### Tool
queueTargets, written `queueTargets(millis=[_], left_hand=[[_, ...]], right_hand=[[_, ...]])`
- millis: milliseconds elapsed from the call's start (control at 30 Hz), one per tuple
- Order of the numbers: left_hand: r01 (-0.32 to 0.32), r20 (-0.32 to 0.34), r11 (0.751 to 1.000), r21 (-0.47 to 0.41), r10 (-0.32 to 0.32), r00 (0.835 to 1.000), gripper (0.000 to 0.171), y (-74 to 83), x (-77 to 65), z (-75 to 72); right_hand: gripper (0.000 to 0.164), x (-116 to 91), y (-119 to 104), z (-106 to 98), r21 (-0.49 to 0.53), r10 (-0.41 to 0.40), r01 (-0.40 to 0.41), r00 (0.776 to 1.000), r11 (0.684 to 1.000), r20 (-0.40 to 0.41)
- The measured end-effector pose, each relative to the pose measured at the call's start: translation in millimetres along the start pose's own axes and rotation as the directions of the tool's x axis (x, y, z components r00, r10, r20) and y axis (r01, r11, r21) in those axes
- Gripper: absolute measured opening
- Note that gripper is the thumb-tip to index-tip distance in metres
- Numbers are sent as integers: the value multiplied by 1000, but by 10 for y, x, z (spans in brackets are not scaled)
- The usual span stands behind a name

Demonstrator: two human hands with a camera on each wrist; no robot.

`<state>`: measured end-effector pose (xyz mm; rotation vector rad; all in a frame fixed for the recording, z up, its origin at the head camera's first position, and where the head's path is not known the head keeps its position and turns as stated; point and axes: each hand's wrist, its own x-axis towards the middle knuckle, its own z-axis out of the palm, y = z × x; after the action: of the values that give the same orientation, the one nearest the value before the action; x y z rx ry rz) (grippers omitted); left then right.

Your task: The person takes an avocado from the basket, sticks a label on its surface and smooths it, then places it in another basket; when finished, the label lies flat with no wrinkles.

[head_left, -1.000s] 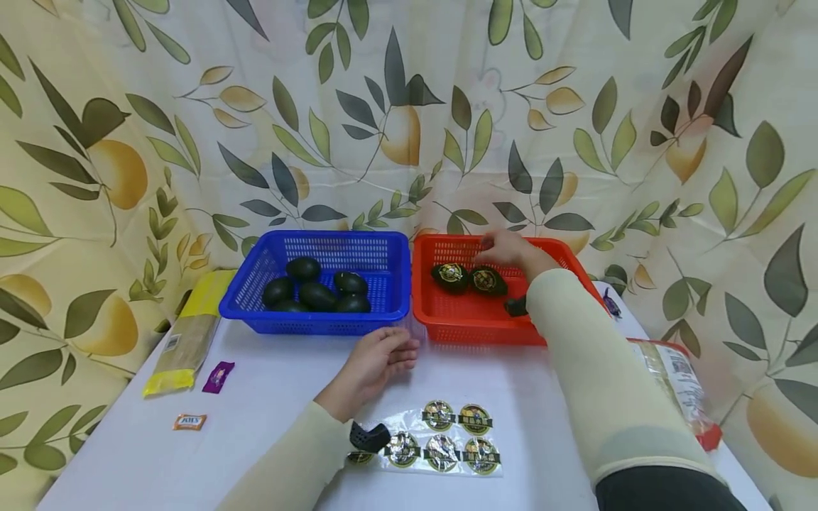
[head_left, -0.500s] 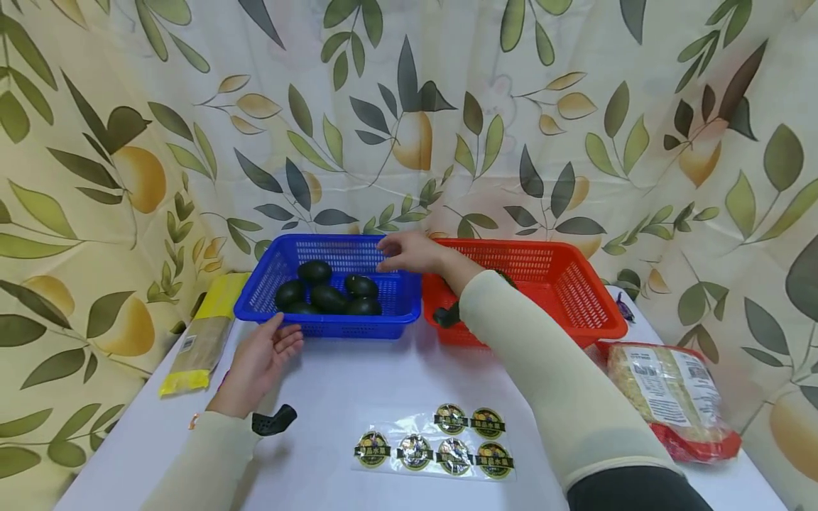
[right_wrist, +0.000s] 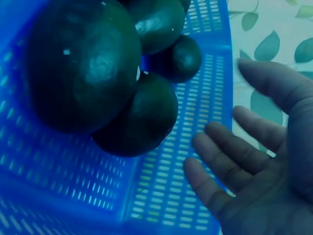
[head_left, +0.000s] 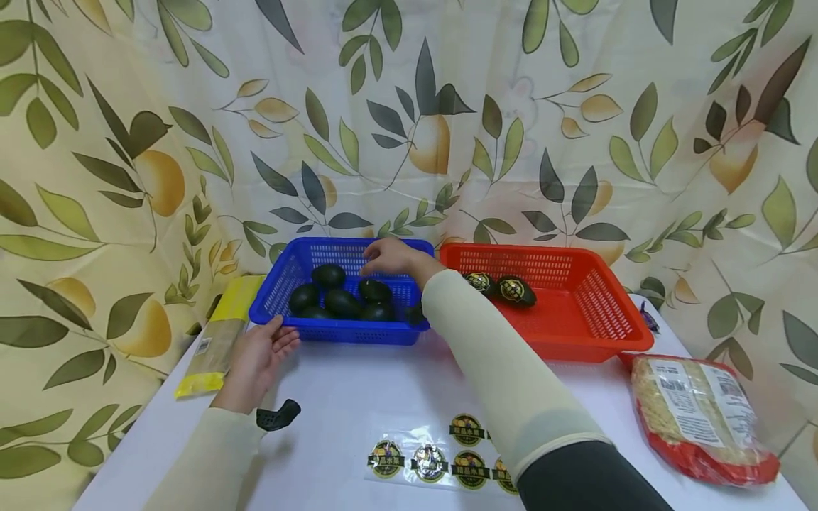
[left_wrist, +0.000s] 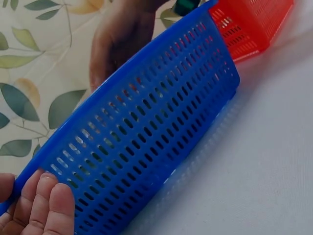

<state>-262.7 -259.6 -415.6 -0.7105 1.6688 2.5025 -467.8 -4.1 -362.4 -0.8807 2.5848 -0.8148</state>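
My left hand (head_left: pixel 258 358) is at the front-left edge of the blue basket (left_wrist: pixel 146 127). In the left wrist view its thumb is over the rim and its fingers lie against the outer wall, gripping it. Above the back right of this basket hovers my right hand (head_left: pixel 393 257), fingers loosely spread and holding nothing, beside several dark green avocados (right_wrist: pixel 142 117) inside. Two avocados (head_left: pixel 516 291) with round gold-and-black stickers lie in the red basket (head_left: pixel 588 348) at the right, one partly hidden by my right sleeve.
A clear sheet of round stickers (head_left: pixel 429 463) lies at the front of the white table (head_left: pixel 319 419), partly under my right arm. A yellow-ended packet (head_left: pixel 220 333) is at the left, a red-edged bag (head_left: pixel 699 411) at the right. A patterned curtain (head_left: pixel 396 128) hangs behind.
My right hand has moved left from the red basket to over the blue one. My left hand has moved left from the table between the baskets to the blue basket's front rim.
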Motion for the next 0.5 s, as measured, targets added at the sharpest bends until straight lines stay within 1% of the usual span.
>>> queueTargets(millis=[100, 233, 367, 500], left_hand=[[-2, -8, 1000, 11, 2, 1000, 21, 15, -1, 4], [-5, -20, 1000, 25, 6, 1000, 22, 16, 5, 5], [-4, -25, 1000, 30, 5, 1000, 23, 4, 17, 0], [-4, -32, 1000, 30, 5, 999, 23, -11, 30, 5]], right_hand=[[58, 71, 43, 27, -31, 35, -35, 999, 999, 17], [61, 120, 129, 80, -64, 119, -115, 991, 991, 65], [68, 146, 192, 153, -68, 189, -180, 970, 981, 154], [72, 157, 212, 213, -35, 208, -205, 953, 978, 221]])
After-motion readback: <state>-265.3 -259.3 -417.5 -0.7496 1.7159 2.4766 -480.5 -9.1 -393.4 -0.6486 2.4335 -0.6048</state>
